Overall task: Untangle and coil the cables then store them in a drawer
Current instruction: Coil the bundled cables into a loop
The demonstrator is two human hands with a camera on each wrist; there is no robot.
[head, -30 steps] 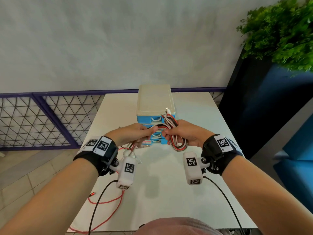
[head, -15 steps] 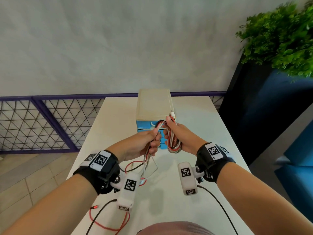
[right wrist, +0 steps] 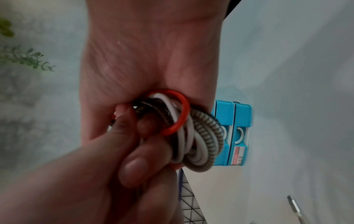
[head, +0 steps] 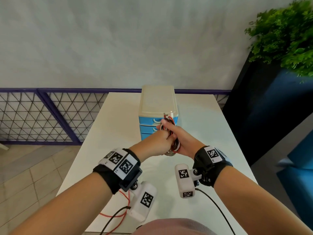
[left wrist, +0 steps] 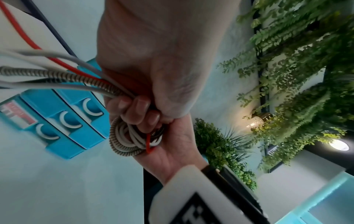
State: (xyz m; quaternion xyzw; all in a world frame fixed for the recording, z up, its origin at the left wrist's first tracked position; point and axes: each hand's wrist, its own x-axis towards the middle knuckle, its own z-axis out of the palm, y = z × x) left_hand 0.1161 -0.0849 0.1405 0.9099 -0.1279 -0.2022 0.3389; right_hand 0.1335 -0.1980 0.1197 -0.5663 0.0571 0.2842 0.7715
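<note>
A coil of red, white and braided cables (head: pixel 173 148) (left wrist: pixel 130 141) (right wrist: pixel 193 136) is gripped in my right hand (head: pixel 179 139), held above the white table (head: pixel 118 126) just in front of the small blue drawer unit (head: pixel 149 126). My left hand (head: pixel 160 141) presses against the right one and grips the loose cable strands (left wrist: pixel 57 75) that run off to the left. Its fingers (left wrist: pixel 138 112) curl round them. Plug ends (head: pixel 169 114) stick up above the right hand. A red cable tail (head: pixel 116 212) trails over the table's near edge.
The drawer unit (left wrist: pixel 61 121) has three shut blue drawers with white handles and a cream top (head: pixel 157 100). A purple mesh railing (head: pixel 42 116) runs at the left, a dark planter with green foliage (head: pixel 284 36) stands at the right. Black wrist-camera leads (head: pixel 215 207) hang near me.
My left hand has moved right and up against the right hand, drawing the loose strands into the coil. Less red cable lies on the table.
</note>
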